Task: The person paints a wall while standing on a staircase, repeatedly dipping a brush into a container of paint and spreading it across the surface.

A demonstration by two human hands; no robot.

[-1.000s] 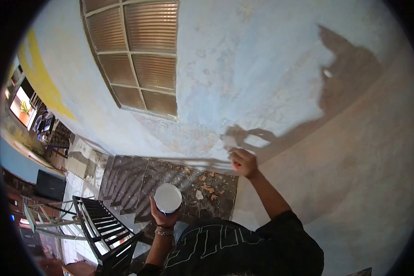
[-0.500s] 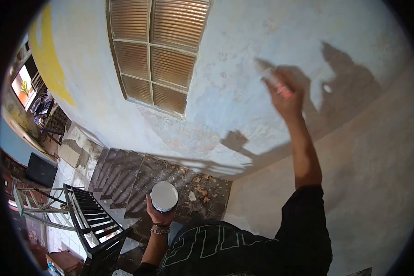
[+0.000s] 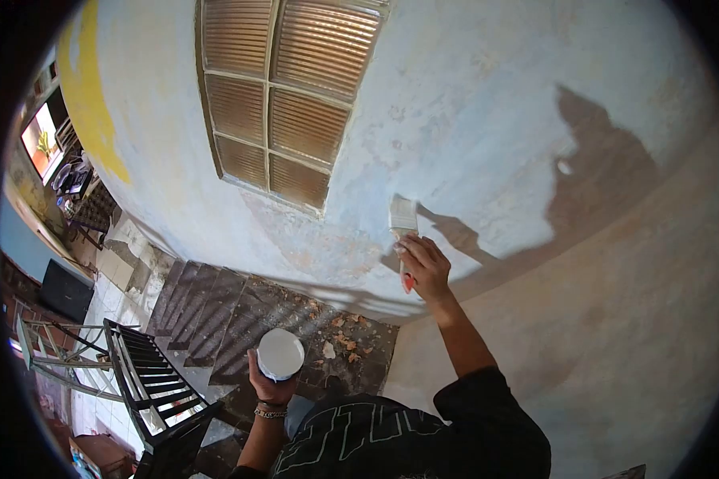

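My right hand (image 3: 426,263) is closed on a flat paintbrush (image 3: 403,217) with a pale handle and a red end. Its bristles point up, right at the patchy white and pale blue wall (image 3: 455,160), below and to the right of the window. Lower down, my left hand (image 3: 272,385) grips a round tub of white paint (image 3: 280,354) from beneath and the side, the white surface facing up. A bracelet circles that wrist.
A window (image 3: 291,96) with ribbed panes is set in the wall. Below lie dark stair steps (image 3: 200,311) and floor tiles with dry leaves (image 3: 347,343). At the lower left stands a black railing (image 3: 164,387). A plain beige wall (image 3: 575,359) rises on the right.
My right hand has swung down and left along the wall with the paintbrush, from upper right to beneath the window's level. The tub in my left hand has shifted slightly lower as the view moved.
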